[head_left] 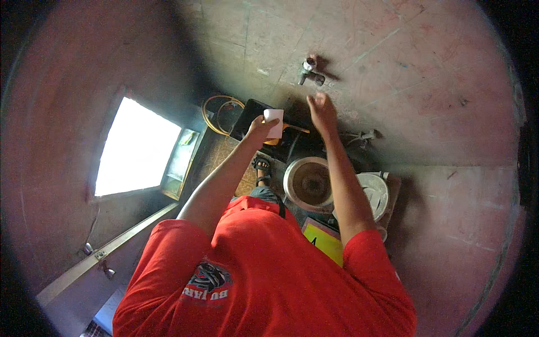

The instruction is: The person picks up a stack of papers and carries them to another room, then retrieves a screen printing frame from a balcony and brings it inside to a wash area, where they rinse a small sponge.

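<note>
My left hand (260, 128) is closed on a white, roughly cup-shaped object (274, 124), held out over a black tub (254, 115). An orange-yellow item (296, 129) with a long handle-like part shows beside it, at the tub. My right hand (323, 115) is raised a little below a wall tap (310, 72) and does not touch it. Its thumb stands apart from the slightly blurred fingers, and nothing shows in it. Under my right forearm is a wide round metal pot (309, 183).
A white lidded container (374, 194) stands right of the pot, and a yellow packet (325, 240) lies nearer me. A second tap (364, 136) juts from the wall. An orange hose (213, 118) is coiled at the left, near a bright window (137, 151). My sandaled foot (262, 165) is below.
</note>
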The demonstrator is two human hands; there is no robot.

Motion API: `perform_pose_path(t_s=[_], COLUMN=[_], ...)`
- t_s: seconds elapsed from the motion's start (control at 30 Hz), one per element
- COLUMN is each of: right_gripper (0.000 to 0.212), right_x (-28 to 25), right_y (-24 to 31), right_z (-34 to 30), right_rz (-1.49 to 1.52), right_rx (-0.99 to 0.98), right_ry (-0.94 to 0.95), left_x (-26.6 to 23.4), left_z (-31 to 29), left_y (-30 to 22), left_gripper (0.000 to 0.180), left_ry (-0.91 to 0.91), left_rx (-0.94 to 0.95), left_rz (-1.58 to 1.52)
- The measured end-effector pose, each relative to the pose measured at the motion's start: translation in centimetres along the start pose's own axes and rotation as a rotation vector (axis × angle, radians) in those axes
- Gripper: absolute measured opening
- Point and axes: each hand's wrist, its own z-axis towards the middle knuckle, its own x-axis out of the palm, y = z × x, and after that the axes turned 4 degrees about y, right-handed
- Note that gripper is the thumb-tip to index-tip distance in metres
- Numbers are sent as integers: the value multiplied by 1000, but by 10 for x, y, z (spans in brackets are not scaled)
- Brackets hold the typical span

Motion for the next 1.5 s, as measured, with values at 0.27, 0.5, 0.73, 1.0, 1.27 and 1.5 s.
perform_pose_path(t_s=[0.27,0.5,0.73,1.0,1.27,1.5], right_gripper=[57,36,51,28,30,22], right_x=[8,30,17,131,189,192], right_y=[10,-37,-36,-118,-149,-128], right_z=[166,190,169,88,114,117], right_rz=[-542,-412,-211,1444,1192,1872], right_rx=[-249,-405,-678,924,85,707], right_ry=[203,365,170,280,648,595], left_x=[11,40,-5,16,37,57], left_z=[120,198,278,257,252,243], left_y=[14,17,108,89,77,41], left_gripper=[44,34,29,43,60,37], left_ry=[55,-130,260,232,-539,-449], left_rx=[322,-366,553,446,21,20], left_rz=[493,-184,741,1632,1035,131])
